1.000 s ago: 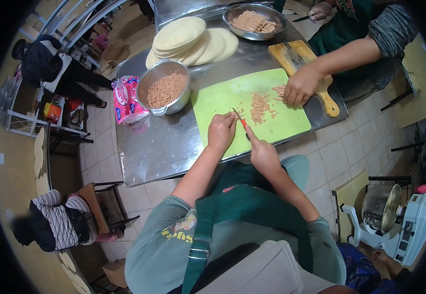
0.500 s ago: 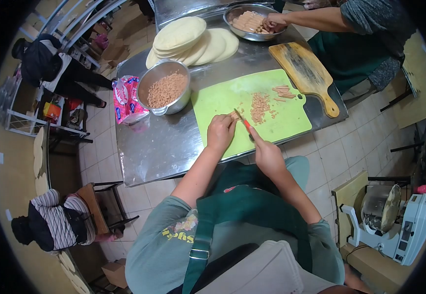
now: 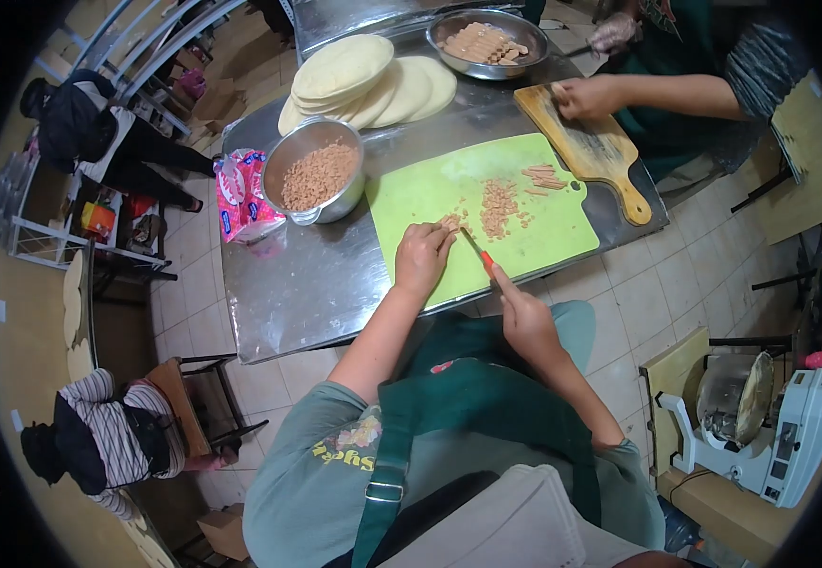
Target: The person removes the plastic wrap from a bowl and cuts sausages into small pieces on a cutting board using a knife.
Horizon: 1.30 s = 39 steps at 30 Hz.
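My left hand (image 3: 423, 257) rests on the green cutting board (image 3: 420, 194), its fingers curled over sausage strips (image 3: 452, 222) with cut ends poking out. In my right hand (image 3: 527, 320) is a knife (image 3: 486, 257) with a red-orange handle. Its blade points up and left, beside the cut ends. A pile of diced sausage (image 3: 499, 208) lies right of the blade, and several uncut strips (image 3: 544, 177) sit near the board's upper right corner. Left of the board stands a metal pot (image 3: 361, 180) holding diced sausage (image 3: 319, 175).
Round flatbreads (image 3: 344, 71) are stacked behind the pot, with a pink packet (image 3: 244, 194) to its left. A metal bowl (image 3: 439, 49) holds whole sausages. A co-worker's hand (image 3: 589, 97) is over the wooden board (image 3: 633, 194) at right. The metal table (image 3: 283, 293) ends close to my body.
My right hand has drawn the knife slightly right and down, away from my left fingers. The co-worker's hand has left the sausage bowl and come to the wooden board.
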Motion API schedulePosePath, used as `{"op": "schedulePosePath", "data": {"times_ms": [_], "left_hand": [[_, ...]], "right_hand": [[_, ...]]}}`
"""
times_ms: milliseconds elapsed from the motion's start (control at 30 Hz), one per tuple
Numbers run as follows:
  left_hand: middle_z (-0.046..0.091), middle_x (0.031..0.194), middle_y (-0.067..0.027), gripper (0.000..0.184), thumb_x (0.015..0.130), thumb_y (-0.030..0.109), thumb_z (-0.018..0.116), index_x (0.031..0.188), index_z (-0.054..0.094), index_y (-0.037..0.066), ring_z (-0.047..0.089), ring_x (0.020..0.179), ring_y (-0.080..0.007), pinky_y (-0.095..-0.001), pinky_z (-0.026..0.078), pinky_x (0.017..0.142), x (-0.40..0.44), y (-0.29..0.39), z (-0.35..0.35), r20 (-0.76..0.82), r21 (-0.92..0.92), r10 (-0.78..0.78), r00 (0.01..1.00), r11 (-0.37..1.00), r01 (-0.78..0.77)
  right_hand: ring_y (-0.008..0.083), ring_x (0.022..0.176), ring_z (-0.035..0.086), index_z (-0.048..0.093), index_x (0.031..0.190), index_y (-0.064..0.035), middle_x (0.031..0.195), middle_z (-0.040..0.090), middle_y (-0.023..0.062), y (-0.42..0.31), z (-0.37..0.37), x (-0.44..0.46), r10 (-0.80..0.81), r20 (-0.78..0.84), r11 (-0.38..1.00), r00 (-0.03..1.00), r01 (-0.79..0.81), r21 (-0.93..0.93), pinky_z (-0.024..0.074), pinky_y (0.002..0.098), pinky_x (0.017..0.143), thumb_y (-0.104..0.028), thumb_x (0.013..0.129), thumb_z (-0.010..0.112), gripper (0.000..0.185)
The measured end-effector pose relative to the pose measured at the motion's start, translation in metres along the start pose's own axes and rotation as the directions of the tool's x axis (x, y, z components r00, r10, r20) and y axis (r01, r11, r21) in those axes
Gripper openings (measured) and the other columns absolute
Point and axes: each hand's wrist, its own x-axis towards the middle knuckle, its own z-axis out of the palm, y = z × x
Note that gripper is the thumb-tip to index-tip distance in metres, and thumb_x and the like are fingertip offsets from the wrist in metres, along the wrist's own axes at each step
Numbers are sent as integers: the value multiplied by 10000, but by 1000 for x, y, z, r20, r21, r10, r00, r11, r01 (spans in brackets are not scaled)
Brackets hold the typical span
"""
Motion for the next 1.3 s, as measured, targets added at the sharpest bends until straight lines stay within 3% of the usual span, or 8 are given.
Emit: {"op": "schedulePosePath", "data": {"times_ms": [67,133,367,433,633,933,1033,1300], "left_hand": [[632,775,-97,98,737,87,665,806,681,18,566,746,-270,-356,481,668,-2,0,0,-9,8,16,1000,1000,-16],[636,785,-100,104,739,84,662,819,683,20,569,751,-268,-355,483,671,-3,0,0,-20,16,34,999,999,-34],[652,808,-108,108,735,78,668,831,689,34,583,733,-272,-354,490,674,-3,-5,2,7,24,-7,1000,1000,7],[655,805,-111,123,729,80,676,843,691,36,588,727,-275,-356,489,676,-3,-6,2,12,26,-18,1000,1000,18],[644,741,-126,114,726,84,683,825,684,28,583,679,-287,-368,483,664,-1,-4,-1,-13,-29,-3,1000,1000,3],[619,707,-120,56,724,79,670,743,667,27,563,684,-276,-365,474,633,0,-3,-4,35,-8,-36,999,999,36],[624,714,-116,82,725,90,686,778,678,28,580,689,-279,-370,474,648,-1,-5,-3,30,-12,-62,998,998,62],[642,778,-104,97,749,80,664,830,686,33,585,738,-271,-359,483,670,-7,-1,-7,12,-16,-9,1000,1000,10]], "right_hand": [[391,624,546,410,1336,-130,679,545,233,-2,4,12,-1,-11,999,1000,2,40,427,460,597,-27,830,467,520],[384,610,547,403,1341,-130,657,537,217,-1,15,26,40,60,993,997,-33,-110,428,462,582,-41,831,474,523],[374,575,531,390,1353,-140,613,513,184,-10,18,19,81,133,957,988,-40,-286,434,461,558,-34,820,481,551],[374,578,528,396,1350,-139,618,512,189,0,16,0,-61,-5,978,998,59,-201,430,460,561,-12,812,477,559],[369,616,551,401,1347,-140,638,521,201,-3,0,5,-39,-24,999,999,39,-15,432,453,579,-16,822,465,544],[380,545,530,386,1358,-159,609,512,191,-13,23,31,55,117,957,992,-19,-289,433,464,533,-52,832,472,544],[345,513,532,410,1343,-158,589,518,175,-4,22,4,-81,-30,971,996,73,-227,444,454,518,10,753,487,618],[356,524,531,411,1340,-141,593,517,181,0,10,6,-106,-52,993,993,103,-66,437,452,520,13,759,477,604]]}}
